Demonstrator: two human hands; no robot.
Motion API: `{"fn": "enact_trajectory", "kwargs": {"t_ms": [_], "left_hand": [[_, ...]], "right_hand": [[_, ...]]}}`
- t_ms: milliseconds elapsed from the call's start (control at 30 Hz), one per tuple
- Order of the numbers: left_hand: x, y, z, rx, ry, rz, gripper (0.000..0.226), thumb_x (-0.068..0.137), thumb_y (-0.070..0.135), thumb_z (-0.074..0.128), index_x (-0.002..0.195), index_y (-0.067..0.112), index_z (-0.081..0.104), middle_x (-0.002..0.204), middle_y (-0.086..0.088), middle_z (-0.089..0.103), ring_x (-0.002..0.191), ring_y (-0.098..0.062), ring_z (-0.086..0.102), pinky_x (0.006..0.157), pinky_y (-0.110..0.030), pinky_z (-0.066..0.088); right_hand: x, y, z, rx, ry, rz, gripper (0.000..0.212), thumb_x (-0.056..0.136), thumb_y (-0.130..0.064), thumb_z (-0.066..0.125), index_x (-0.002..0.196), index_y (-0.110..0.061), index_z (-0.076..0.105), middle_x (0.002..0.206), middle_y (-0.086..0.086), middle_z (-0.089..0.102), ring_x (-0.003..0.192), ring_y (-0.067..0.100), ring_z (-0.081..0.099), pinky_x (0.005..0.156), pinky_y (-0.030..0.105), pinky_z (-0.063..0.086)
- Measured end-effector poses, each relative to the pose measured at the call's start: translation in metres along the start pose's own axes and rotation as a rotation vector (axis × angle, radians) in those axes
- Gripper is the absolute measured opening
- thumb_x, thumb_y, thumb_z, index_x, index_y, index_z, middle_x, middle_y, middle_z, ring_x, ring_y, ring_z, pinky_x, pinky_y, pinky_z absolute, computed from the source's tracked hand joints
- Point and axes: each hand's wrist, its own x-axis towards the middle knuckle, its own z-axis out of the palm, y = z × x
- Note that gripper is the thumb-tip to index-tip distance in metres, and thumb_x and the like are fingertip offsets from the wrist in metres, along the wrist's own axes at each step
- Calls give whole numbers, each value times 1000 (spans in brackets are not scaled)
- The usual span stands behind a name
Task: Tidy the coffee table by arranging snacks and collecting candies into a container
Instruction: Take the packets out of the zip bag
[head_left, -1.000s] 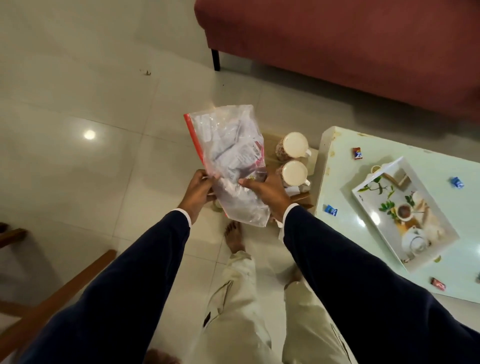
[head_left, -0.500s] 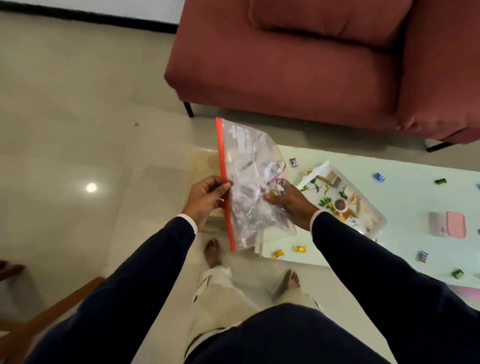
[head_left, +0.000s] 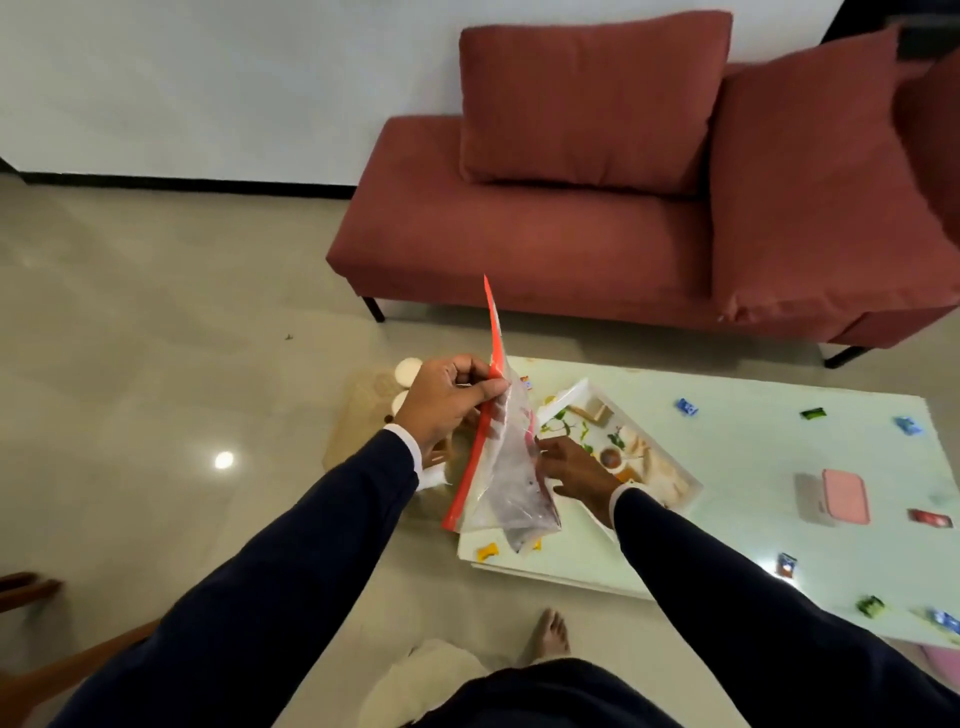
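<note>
A clear zip bag (head_left: 506, 470) with an orange-red seal strip hangs edge-on in front of me, holding pale wrapped items. My left hand (head_left: 445, 396) pinches the strip near its top. My right hand (head_left: 574, 470) presses against the bag's far side with fingers spread, just over the white picture tray (head_left: 670, 483) on the pale green coffee table (head_left: 727, 467). Several wrapped candies lie scattered on the table: blue (head_left: 687, 407), green (head_left: 812, 413), red (head_left: 930, 518), yellow (head_left: 487, 551). A pink-lidded container (head_left: 844, 495) sits at the table's right.
A red sofa (head_left: 571, 228) with cushions stands behind the table. Two cream mugs (head_left: 407, 371) rest on a low woven stand left of the table, partly behind my left hand. A wooden chair edge (head_left: 31, 680) shows at lower left. My bare foot (head_left: 551, 631) is on the tiled floor.
The bag has turned edge-on and its strip now points up. My left hand moved up the strip; my right hand shifted to the bag's side over the tray. The view tilted up toward the sofa.
</note>
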Motion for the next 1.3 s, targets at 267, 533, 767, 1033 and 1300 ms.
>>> {"fn": "enact_trajectory", "kwargs": {"t_ms": [267,533,767,1033,1300], "left_hand": [[-32,-16,21,34,180,-76,16,87,10,78,98,4,69,88,-12,77,76,-32,77,58,-41,63],[-92,-28,34,-215,179,-54,12,100,5,59,107,-4,64,91,-18,78,82,-34,78,64,-36,63],[-155,-55,58,-357,225,-92,25,97,9,66,110,-12,64,90,-20,78,83,-34,78,69,-35,64],[-204,-70,91,-342,192,-52,14,99,10,63,104,-1,68,89,-17,79,85,-34,78,69,-34,63],[-214,-64,148,-294,221,-95,5,98,6,63,98,1,66,87,-19,78,83,-35,77,72,-39,64]], "right_hand": [[-50,-75,3,-229,107,-477,20,93,-38,69,104,-23,61,98,-4,69,84,14,71,65,23,60],[-111,-59,33,-433,223,-705,11,89,-29,76,97,-24,71,89,-11,71,81,4,66,65,7,46],[-161,-12,44,-434,194,-680,17,94,-20,69,109,-19,79,92,-7,77,83,6,69,79,24,58],[-204,17,29,-404,106,-611,21,100,-15,60,108,-8,78,94,7,78,86,19,74,76,32,64],[-224,30,-24,-560,35,-646,18,97,-19,66,107,-10,79,89,2,77,80,14,73,74,24,62]]}}
